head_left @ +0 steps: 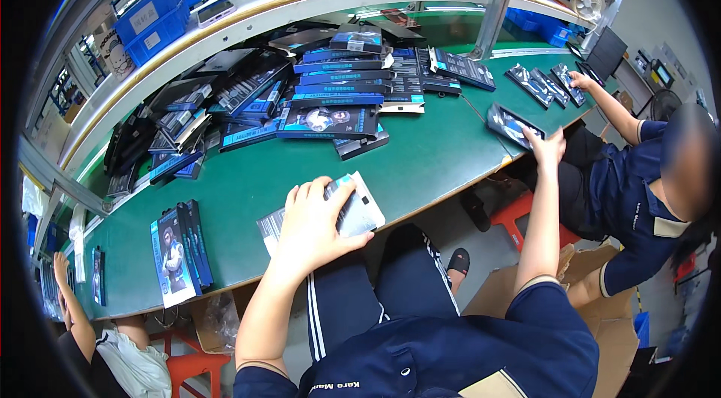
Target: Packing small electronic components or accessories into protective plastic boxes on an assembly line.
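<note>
Left hand (pixel 319 225) has a half-curled grip over a flat box (pixel 363 210) by the worktop's (pixel 432 173) near edge; go easy, the card could crush. Right hand (pixel 548 146), at its 2 o'clock, is closed on a dark pack (pixel 505 122); I'd keep that level. Box pile (pixel 334 88) sits at 12.

A flat box (pixel 363 210) with a grey printed face and a pale flap at its right end is at the front edge of the green desk (pixel 428 165), slanted, its middle covered. Farther right along that desk edge, a slim dark box (pixel 505 124) with a bluish picture is held tilted, its print blurred.
</note>
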Available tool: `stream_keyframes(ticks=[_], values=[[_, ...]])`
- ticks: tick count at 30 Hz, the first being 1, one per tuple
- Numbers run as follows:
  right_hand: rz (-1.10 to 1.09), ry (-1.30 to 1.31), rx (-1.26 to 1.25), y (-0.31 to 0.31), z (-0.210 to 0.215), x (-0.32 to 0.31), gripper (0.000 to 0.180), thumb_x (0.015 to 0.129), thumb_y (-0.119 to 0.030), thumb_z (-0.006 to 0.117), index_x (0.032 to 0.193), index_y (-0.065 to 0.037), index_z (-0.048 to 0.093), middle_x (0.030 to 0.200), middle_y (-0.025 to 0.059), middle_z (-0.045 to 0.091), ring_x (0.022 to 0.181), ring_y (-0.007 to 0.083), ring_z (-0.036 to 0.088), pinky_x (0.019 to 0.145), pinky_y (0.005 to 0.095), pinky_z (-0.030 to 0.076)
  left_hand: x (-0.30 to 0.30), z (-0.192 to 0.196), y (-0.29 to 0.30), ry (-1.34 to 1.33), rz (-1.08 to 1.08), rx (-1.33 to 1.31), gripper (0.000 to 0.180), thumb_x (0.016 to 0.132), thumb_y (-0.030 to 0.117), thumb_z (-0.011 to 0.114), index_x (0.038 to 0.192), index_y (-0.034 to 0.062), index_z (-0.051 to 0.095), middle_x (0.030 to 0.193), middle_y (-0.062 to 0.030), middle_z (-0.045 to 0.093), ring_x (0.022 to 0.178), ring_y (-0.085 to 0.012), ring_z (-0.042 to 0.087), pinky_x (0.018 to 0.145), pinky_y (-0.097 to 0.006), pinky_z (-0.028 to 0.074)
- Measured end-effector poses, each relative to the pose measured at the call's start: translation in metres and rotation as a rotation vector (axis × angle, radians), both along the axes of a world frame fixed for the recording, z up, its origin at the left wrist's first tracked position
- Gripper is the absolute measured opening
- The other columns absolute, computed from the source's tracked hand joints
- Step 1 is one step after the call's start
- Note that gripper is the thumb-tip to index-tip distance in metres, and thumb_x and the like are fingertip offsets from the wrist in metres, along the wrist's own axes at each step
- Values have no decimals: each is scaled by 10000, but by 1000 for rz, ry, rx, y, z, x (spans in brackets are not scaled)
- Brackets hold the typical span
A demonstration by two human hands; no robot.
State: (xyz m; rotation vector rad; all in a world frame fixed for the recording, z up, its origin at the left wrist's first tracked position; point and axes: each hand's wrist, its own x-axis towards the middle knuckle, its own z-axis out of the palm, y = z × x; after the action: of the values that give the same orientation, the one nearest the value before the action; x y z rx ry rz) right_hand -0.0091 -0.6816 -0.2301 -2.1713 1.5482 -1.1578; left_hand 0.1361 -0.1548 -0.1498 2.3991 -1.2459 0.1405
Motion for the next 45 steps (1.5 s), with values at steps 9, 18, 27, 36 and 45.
stream_keyframes(ticks=[9,18,27,36,45], values=[[927,-1041,816,266,41,9,358,872,31,672,1221,36,594,1107,74,663,967,130,626,879,277,506,-5,20,7,-87,-6,-110,976,524,458,865,1387,164,518,1125,-165,533,979,-350,568,868,-457,461],[1226,-735,1106,322,69,46,348,898,-67,692,1227,10,604,1033,39,675,878,93,630,771,237,512,-17,24,34,129,-339,-790,1028,480,324,909,1384,107,470,1336,-183,454,1202,-362,473,1015,-445,392],[1360,-640,267,328,161,37,609,825,3,744,1367,88,480,1175,96,638,1021,127,614,946,261,460,-9,41,58,-71,-190,-517,1239,476,406,911,1515,57,334,1252,-172,502,1072,-330,522,946,-431,390],[1415,-203,-329,334,188,73,662,827,-44,705,1419,51,425,1164,228,651,1038,300,664,955,322,469,-6,44,38,-254,4,-347,1286,458,393,904,1501,-43,290,1165,-167,562,1026,-330,545,929,-419,392],[1491,-166,-91,394,177,79,498,875,-54,650,1329,18,461,1115,227,638,1000,373,631,867,412,503,-4,20,-1,-47,38,-871,1389,505,329,924,1540,-22,66,1243,-214,501,1117,-389,535,957,-482,415]])
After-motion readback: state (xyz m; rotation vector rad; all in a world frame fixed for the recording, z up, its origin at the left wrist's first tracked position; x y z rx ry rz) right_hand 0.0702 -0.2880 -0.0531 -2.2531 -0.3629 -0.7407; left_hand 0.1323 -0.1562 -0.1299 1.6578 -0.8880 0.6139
